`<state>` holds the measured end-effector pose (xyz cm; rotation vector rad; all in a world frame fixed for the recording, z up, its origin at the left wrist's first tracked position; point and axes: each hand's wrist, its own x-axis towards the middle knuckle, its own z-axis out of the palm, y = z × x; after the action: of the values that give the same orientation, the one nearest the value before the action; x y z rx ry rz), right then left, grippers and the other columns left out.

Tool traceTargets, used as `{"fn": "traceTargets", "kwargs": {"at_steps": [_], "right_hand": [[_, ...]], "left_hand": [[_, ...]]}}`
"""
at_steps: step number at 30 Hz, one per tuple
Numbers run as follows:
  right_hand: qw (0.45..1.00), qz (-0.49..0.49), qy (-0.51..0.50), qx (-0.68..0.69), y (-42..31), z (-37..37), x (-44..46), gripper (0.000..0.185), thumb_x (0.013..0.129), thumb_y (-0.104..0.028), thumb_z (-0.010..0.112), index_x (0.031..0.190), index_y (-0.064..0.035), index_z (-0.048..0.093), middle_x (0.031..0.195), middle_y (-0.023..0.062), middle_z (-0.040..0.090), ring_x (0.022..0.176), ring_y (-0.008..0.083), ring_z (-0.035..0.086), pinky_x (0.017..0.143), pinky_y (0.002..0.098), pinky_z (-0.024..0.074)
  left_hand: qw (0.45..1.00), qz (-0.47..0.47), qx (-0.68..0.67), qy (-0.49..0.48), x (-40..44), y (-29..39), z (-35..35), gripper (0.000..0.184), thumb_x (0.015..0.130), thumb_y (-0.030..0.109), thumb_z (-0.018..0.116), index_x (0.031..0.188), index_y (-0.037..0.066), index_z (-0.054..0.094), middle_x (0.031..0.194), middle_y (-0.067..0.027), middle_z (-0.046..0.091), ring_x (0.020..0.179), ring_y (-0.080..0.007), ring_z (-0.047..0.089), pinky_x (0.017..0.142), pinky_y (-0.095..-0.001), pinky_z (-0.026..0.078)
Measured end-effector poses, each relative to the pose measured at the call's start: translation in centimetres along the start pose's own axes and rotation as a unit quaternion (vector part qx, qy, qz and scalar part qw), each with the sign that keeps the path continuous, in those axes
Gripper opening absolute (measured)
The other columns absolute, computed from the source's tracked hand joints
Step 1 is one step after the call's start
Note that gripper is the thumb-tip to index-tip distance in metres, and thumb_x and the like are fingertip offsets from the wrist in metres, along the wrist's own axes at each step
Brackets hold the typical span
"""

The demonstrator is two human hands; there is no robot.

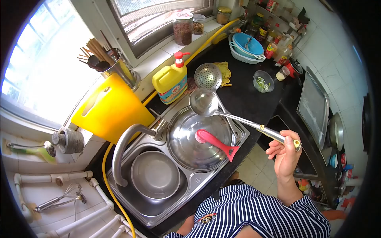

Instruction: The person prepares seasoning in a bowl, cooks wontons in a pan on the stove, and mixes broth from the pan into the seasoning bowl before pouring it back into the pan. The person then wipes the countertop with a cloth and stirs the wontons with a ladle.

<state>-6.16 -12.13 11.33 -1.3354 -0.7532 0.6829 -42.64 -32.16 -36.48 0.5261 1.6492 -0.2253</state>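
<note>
My right hand is closed round the end of a steel soup ladle, which I hold out over the sink's right side with its bowl pointing away from me. The ladle's bowl overlaps a perforated skimmer in my view; whether they touch I cannot tell. Under the ladle, a large steel pan lid with a pink-red handle covers the right basin. A steel bowl sits in the left basin beneath the curved faucet. Only a bit of my left arm shows; its hand is out of sight.
Behind the sink stand a yellow cutting board, a utensil holder and a yellow detergent bottle. On the black counter are a yellow cloth, a bowl of chopped greens, blue basins and several sauce bottles.
</note>
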Motion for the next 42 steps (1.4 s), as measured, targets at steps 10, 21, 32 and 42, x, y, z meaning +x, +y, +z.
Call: {"fn": "traceTargets", "kwargs": {"at_steps": [10,21,32,42], "right_hand": [[0.999,-0.019,0.020,0.045,-1.0,-4.8,-2.7,0.024,0.100,-0.019,0.050,0.110,0.0017,0.057,0.077,0.0180,0.068,0.056,0.0231,0.068,0.045,0.0272,0.0545],[0.988,-0.042,0.143,0.042,-1.7,-23.8,-8.5,0.022,0.098,-0.018,0.052,0.109,0.0004,0.057,0.076,0.0168,0.068,0.053,0.0227,0.067,0.043,0.0275,0.0535],[0.936,-0.022,0.351,-0.022,-2.0,-46.1,-18.0,0.025,0.099,-0.021,0.051,0.108,0.0009,0.058,0.072,0.0143,0.064,0.047,0.0193,0.059,0.042,0.0265,0.0466],[0.820,-0.045,0.568,-0.065,-4.0,-59.9,-26.1,0.025,0.096,-0.024,0.060,0.104,-0.0007,0.063,0.066,0.0101,0.062,0.042,0.0142,0.053,0.039,0.0236,0.0405]], "left_hand": [[0.991,0.028,0.131,-0.001,-0.7,-1.0,-0.5,0.048,0.089,0.038,0.056,0.112,-0.002,0.067,0.122,-0.0241,0.063,0.117,-0.0363,0.061,0.095,-0.0417,0.049],[0.888,0.105,0.447,-0.018,-0.9,-2.4,6.3,0.046,0.087,0.038,0.058,0.106,-0.002,0.070,0.117,-0.0252,0.065,0.114,-0.0375,0.063,0.093,-0.0426,0.050],[0.822,0.256,0.507,0.035,-5.9,6.4,21.9,0.046,0.093,0.035,0.045,0.114,0.002,0.069,0.121,-0.0256,0.064,0.115,-0.0415,0.060,0.097,-0.0469,0.049],[0.746,0.347,0.561,-0.090,-4.3,12.2,31.4,0.039,0.093,0.034,0.047,0.119,0.015,0.068,0.120,-0.0168,0.067,0.116,-0.0371,0.060,0.095,-0.0456,0.049]]}}
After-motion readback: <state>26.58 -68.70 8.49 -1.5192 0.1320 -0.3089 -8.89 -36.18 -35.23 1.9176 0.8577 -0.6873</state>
